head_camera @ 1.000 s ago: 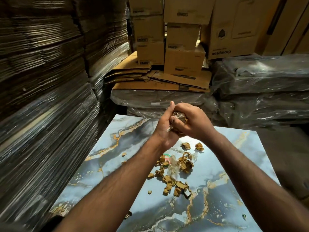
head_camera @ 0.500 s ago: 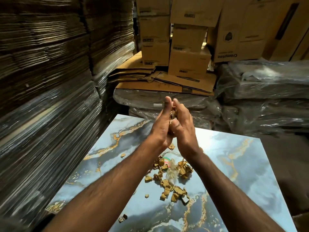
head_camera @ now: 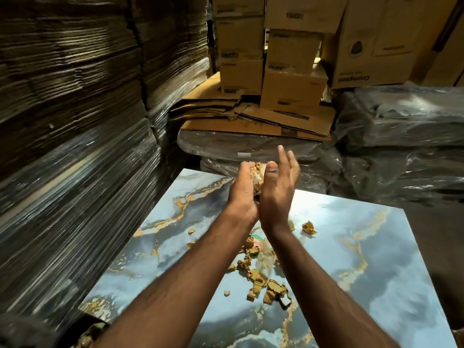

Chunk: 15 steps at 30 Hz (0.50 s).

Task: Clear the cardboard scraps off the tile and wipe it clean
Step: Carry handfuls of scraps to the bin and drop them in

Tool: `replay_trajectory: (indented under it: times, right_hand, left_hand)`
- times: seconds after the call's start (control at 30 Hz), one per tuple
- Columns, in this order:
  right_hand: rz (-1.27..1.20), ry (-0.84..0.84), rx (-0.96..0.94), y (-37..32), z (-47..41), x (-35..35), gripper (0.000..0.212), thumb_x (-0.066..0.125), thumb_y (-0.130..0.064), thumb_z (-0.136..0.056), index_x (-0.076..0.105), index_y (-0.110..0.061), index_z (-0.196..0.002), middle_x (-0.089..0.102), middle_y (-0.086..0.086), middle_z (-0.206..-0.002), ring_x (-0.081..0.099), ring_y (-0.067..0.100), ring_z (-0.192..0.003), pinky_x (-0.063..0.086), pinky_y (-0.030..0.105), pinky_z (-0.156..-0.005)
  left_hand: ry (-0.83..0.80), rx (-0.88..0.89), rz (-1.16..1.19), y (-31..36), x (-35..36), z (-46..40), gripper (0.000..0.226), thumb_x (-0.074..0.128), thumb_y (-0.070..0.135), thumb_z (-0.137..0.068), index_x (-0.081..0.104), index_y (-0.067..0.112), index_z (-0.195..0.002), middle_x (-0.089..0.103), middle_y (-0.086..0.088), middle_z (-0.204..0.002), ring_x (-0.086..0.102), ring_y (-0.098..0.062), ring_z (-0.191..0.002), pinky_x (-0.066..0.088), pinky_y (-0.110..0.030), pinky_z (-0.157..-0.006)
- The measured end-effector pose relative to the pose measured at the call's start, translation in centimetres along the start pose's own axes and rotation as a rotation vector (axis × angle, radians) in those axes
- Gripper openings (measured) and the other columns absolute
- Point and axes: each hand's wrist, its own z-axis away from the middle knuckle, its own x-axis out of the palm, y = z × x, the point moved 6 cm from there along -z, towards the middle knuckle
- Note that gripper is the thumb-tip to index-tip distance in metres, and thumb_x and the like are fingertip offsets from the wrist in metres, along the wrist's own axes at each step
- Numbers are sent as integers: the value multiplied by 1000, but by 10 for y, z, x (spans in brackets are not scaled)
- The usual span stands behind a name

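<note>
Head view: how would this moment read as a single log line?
left hand: grips scraps | right hand: open beside it | tile: scraps remain

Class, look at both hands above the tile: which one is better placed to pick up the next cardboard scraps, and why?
Probably the right hand: its fingers are straight and free, while the left hand already grips gathered scraps. More cardboard scraps lie on the tile.

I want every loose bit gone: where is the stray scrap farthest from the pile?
In the head view, that scrap lies on the tile, just right of the right wrist, apart from the pile between the forearms.
</note>
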Motion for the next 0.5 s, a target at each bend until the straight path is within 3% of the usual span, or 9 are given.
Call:
replay_trajectory:
  times: [0.1,0.17,0.2,0.33,0.43,0.5]
  right_hand:
    - [-125,-125,-15,-8,11,17,79,28,-80,-87,43,-30,-147,17,-3,-163,22,7,-147,31,25,-114]
    - [-96,-214,-113,-23,20,34,83,32,-83,-83,51,-28,-142,19,-2,-163,21,-5,-144,26,4,-104]
    - [-69,-250,-164,-30,26,43,81,36,-83,-83,55,-27,-138,21,-1,-163,21,-8,-142,26,2,-102]
    - [-156,-327,-220,-50,49,80,57,64,-65,-80,67,-25,-121,49,3,-145,46,6,-132,46,32,-105]
    - [-181,-296,-271,-69,74,111,34,73,-41,-82,73,-14,-103,65,5,-112,59,8,-109,51,32,-91]
    - [-190,-284,-256,-80,91,139,19,73,-25,-84,72,-11,-97,65,5,-100,60,9,-99,49,28,-85]
  left_hand:
    - [-43,-18,-16,12,-12,3,51,39,25,-98,61,17,-53,56,1,-50,55,-12,-42,44,-17,-44]
    - [-56,12,-57,27,-26,10,49,38,23,-97,53,18,-51,47,0,-52,47,-12,-41,38,-18,-41]
    - [-73,45,-51,36,-34,14,43,38,23,-98,51,17,-57,46,-1,-55,47,-13,-44,38,-19,-43]
    - [-78,73,13,72,-67,29,35,41,34,-102,62,14,-84,67,-2,-66,68,-14,-62,52,-25,-61]
    - [-55,106,120,99,-111,46,38,44,43,-99,66,12,-98,70,-4,-78,69,-16,-71,57,-26,-67]
    - [10,153,140,121,-150,56,64,33,58,-97,65,6,-117,71,-12,-99,69,-23,-88,56,-33,-83]
